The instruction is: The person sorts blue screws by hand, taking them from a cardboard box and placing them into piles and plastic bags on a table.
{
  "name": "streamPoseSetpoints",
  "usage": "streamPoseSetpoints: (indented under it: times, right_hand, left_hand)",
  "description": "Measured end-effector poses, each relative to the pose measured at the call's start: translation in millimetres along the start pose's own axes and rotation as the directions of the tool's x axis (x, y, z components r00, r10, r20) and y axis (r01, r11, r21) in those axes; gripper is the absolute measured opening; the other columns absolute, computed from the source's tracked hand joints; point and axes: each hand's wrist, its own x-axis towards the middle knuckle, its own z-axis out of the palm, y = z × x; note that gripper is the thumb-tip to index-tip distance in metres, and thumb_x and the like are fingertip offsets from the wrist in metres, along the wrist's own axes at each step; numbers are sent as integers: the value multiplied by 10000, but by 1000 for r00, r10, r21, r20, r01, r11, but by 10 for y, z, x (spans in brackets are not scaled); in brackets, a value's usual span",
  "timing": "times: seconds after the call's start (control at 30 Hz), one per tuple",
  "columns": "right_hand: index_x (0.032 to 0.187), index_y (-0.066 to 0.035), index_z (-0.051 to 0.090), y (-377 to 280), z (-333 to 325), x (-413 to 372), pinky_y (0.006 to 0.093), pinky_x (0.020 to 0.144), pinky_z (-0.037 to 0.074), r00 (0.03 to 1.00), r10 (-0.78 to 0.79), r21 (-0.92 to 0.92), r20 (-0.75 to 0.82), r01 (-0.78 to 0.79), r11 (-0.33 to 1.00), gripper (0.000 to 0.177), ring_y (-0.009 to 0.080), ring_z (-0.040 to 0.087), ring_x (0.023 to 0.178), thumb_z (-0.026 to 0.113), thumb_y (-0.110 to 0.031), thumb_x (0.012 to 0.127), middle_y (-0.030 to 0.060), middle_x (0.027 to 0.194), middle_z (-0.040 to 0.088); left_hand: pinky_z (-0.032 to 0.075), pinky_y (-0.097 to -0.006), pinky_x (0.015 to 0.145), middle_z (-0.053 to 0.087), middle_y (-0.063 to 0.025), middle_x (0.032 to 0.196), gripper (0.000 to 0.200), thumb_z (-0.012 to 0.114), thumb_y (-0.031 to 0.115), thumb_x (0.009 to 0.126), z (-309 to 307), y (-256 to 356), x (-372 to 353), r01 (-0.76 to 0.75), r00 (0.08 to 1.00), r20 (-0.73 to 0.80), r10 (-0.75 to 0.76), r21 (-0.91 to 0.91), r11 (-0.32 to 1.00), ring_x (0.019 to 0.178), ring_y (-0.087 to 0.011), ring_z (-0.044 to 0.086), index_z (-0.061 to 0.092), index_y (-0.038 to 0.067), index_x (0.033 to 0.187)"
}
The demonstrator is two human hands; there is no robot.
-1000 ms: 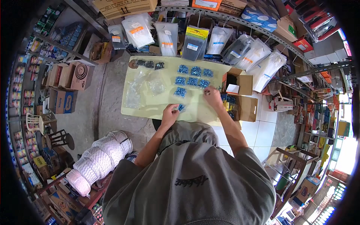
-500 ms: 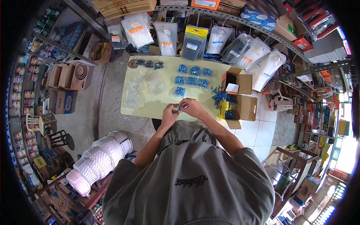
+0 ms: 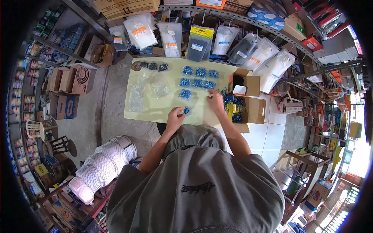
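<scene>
Swung away, the right hand (image 3: 215, 102) now hangs right of centre; whether its fingers grip anything is unclear. At frame centre the left hand (image 3: 175, 117) pinches a small bag of blue pieces (image 3: 187, 111), probably light, floppy, slippery, best held by its edge. Filled bags (image 3: 197, 83) lie beyond, upper centre.

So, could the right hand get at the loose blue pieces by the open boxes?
Probably yes: the right hand is just beside the loose blue pieces, with nothing visible in between.

Yellowish table (image 3: 160, 106) with blue packets (image 3: 197, 83), clear bags (image 3: 136, 95), open boxes (image 3: 254, 112), seemingly loose blue pieces (image 3: 224, 97).
</scene>
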Motion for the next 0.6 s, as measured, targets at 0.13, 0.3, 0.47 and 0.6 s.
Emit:
streamPoseSetpoints:
  times: [0.13, 0.3, 0.47, 0.6]
  right_hand:
    - [1061, -27, 593, 420, -85, 210, 407, 832, 497, 995, 59, -284, -84, -81, 955, 358, 376, 590, 967, 613, 3, 705, 204, 1063, 599]
    - [1049, -18, 599, 637, -30, 354, 440, 833, 501, 991, 125, -419, 48, -93, 903, 322, 383, 591, 961, 564, 15, 731, 221, 1018, 582]
    - [991, -14, 613, 648, -23, 374, 446, 811, 509, 985, 171, -479, 13, -144, 866, 242, 378, 606, 925, 557, -2, 755, 206, 984, 593]
    - [930, -18, 636, 640, -38, 336, 444, 781, 518, 988, 152, -444, -2, -137, 885, 179, 382, 614, 884, 570, -29, 763, 198, 954, 609]
  left_hand:
    - [506, -256, 695, 617, -99, 1057, 279, 652, 28, 791, -2, 14, 8, 14, 1000, -5, -15, -65, 998, 840, -155, 625, 619, 9, 1067]
    - [512, -260, 708, 615, -99, 1058, 277, 645, 31, 791, -28, 53, 13, 16, 1000, -1, -16, -47, 999, 857, -152, 627, 620, 10, 1066]
    - [527, -261, 686, 606, -118, 1035, 276, 617, -17, 774, -23, 45, 3, -29, 999, -33, 27, -54, 998, 838, -181, 639, 610, -13, 1050]
    - [523, -254, 682, 606, -111, 1029, 276, 618, -16, 776, -25, 83, 10, -22, 999, -25, 20, -77, 997, 836, -171, 636, 612, -13, 1053]
